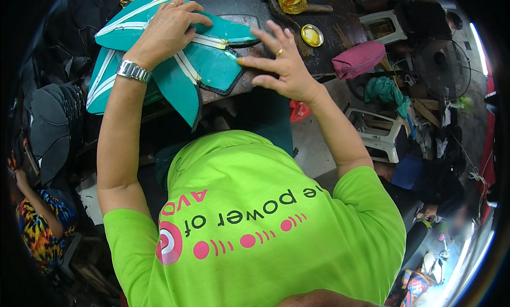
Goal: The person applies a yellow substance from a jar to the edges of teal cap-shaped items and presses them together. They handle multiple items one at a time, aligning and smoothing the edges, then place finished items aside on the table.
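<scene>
Lime-green shirt [255, 222] nearest; left hand [167, 28], right hand [284, 68] spread flat, pressing teal white-trimmed bag panel [204, 68] on dark workbench [340, 33]. Seam-smoothing step, likely; next needs firm, even pressure.

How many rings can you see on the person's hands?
2. One is on a finger of the left hand, which presses flat on the teal material; the other is on the right hand beside it. More may be hidden under the fingers.
</scene>
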A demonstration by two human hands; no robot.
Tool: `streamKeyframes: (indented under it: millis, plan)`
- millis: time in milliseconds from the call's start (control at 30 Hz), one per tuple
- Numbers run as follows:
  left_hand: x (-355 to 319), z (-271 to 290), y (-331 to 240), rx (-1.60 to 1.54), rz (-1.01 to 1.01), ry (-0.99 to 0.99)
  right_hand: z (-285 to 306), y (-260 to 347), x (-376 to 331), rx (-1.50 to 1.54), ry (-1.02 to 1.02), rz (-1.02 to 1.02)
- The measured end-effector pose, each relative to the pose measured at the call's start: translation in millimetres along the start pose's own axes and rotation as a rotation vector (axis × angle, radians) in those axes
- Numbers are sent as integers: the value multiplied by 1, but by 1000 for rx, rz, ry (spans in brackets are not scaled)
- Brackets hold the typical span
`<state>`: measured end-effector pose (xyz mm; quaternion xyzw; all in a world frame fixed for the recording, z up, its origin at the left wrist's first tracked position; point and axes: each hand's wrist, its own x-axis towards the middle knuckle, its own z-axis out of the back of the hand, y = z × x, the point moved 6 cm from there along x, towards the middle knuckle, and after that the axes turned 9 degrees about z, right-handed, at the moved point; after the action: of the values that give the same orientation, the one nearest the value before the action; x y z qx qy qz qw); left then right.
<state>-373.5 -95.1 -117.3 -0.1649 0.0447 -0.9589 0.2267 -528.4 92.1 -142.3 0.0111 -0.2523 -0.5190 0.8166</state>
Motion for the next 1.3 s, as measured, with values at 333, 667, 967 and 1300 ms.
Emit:
streamKeyframes:
  millis: [333,667,967,1300]
  plan:
    - [10,12,6,-139,21,157,17,7,-10,63,-59,-49]
    - [-53,66,11,-419,348,-230,55,-72,-7,-229,-261,-604]
    - [-89,40,-17,-320,453,-139,39,-74,19,-610,-41,-647]
    - [-90,30,-17,-292,467,-205,2,-3,13,88,-365,-424]
